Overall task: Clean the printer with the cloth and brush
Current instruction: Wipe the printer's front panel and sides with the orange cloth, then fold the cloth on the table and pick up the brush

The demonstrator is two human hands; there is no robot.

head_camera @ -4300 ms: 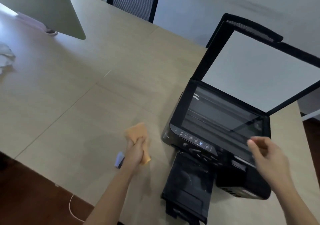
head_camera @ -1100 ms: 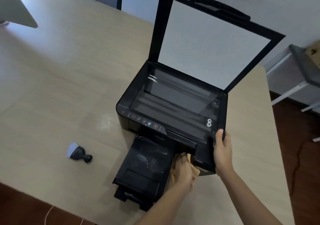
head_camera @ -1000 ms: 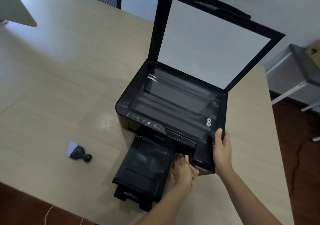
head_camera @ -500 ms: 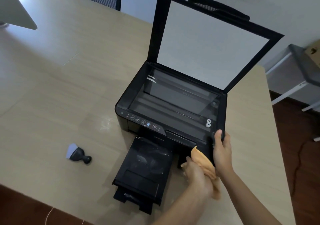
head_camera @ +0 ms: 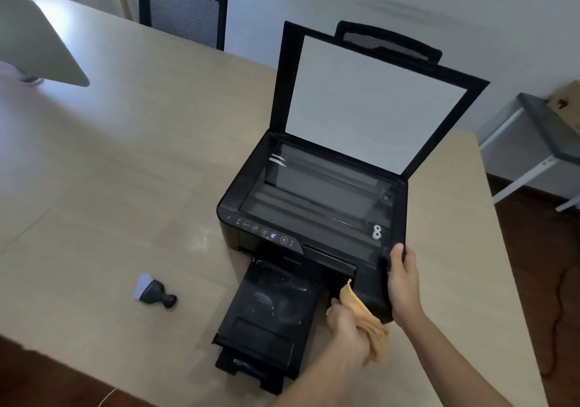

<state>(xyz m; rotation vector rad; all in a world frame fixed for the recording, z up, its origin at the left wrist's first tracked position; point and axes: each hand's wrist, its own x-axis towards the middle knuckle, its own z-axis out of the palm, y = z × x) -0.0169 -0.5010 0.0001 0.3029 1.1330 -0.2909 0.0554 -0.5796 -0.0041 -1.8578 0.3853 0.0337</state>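
Observation:
A black printer (head_camera: 314, 205) stands on the table with its scanner lid (head_camera: 370, 99) raised and its output tray (head_camera: 266, 315) pulled out toward me. My left hand (head_camera: 348, 328) is closed on an orange cloth (head_camera: 364, 315), pressing it against the printer's front face just right of the tray. My right hand (head_camera: 403, 284) grips the printer's front right corner, thumb on top. A small brush (head_camera: 153, 292) with a black knob handle and pale bristles lies on the table to the left of the tray, apart from both hands.
The beige table (head_camera: 125, 171) ends close to me and on the right past the printer. A monitor's back (head_camera: 37, 39) stands at far left. Two black mesh chairs (head_camera: 185, 8) sit behind the table. A grey stand (head_camera: 533, 143) is at right.
The brush was set down on the table. My left hand brought the cloth to the printer's front and keeps wiping beside the tray; my right hand stays on the printer's corner.

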